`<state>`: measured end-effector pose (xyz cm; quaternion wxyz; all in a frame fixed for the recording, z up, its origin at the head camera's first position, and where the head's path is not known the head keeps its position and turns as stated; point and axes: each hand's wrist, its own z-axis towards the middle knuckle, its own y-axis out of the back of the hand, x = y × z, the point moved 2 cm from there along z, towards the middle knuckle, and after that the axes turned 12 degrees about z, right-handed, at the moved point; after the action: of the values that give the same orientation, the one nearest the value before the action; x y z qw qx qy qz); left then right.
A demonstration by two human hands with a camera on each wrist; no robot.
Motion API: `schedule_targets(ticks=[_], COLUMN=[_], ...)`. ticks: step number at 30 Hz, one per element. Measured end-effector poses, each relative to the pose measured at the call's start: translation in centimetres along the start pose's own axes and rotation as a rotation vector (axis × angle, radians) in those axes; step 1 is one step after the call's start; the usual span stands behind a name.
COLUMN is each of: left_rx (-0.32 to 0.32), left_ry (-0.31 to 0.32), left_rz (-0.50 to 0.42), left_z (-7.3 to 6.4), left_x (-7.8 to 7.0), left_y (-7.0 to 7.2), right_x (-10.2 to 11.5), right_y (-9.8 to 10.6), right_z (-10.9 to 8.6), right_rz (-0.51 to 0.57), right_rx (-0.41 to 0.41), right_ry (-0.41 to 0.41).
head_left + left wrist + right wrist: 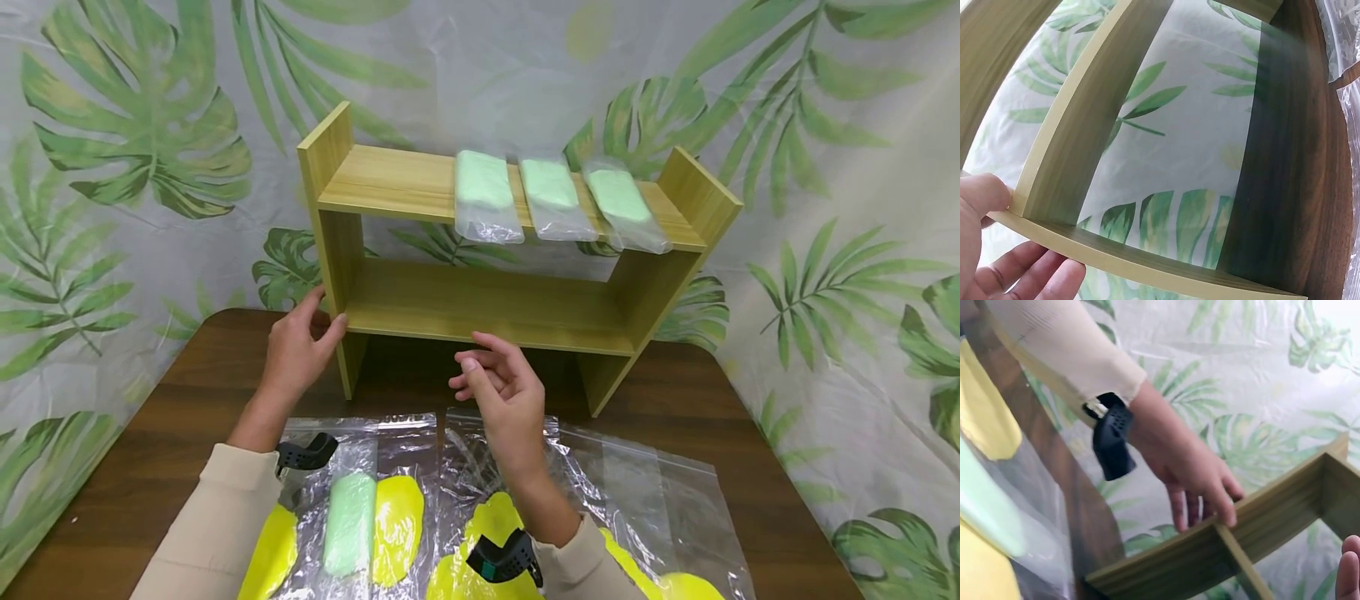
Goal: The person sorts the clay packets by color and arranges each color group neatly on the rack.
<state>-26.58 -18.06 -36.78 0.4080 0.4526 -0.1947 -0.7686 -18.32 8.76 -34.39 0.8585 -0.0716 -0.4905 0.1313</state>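
A wooden two-tier shelf point(487, 304) stands on the dark table, against a leaf-patterned cloth. My left hand point(295, 346) holds its left side panel point(1110, 256), thumb at the front edge by the lower board and fingers on the outer face. In front of the shelf my right hand point(510, 400) hovers with loosely curled fingers and nothing in it. Three clear bags of pale green material, a left one point(482, 179), a middle one point(550, 183) and a right one point(618, 194), lie on the top board, their ends hanging over its front edge.
Clear zip bags overlap along the table's near side. Inside or under them show a pale green slab point(350, 525) and several yellow pieces, one yellow piece point(397, 529) beside the green slab. The dark wood table point(150, 467) extends left and right of the bags.
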Motion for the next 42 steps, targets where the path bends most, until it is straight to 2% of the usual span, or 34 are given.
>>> schedule_targets(ticks=[8, 19, 25, 36, 39, 42], left_rx=[0.058, 0.151, 0.164, 0.248, 0.267, 0.278], left_ry=[0.084, 0.179, 0.2, 0.208, 0.2, 0.189], left_rz=[-0.03, -0.088, -0.148, -0.314, -0.356, -0.392], left_z=[0.1, 0.3, 0.5, 0.9, 0.8, 0.6], left_x=[0.4, 0.9, 1.0, 1.8, 1.2, -0.1], left_y=[-0.1, -0.2, -0.3, -1.1, -0.5, 0.4], right_x=[-1.8, -5.0, -6.3, -8.1, -8.6, -9.2], right_y=[-0.2, -1.1, -1.8, -3.0, -3.2, -3.3], right_z=[-1.9, -4.3, -5.3, -7.0, -7.4, -7.9], right_rz=[0.004, -0.01, -0.046, -0.046, -0.041, -0.081], right_rx=[0.001, 0.059, 0.083, 0.113, 0.115, 0.125], right_ry=[-0.145, -0.37, -0.467, -0.606, -0.647, -0.672])
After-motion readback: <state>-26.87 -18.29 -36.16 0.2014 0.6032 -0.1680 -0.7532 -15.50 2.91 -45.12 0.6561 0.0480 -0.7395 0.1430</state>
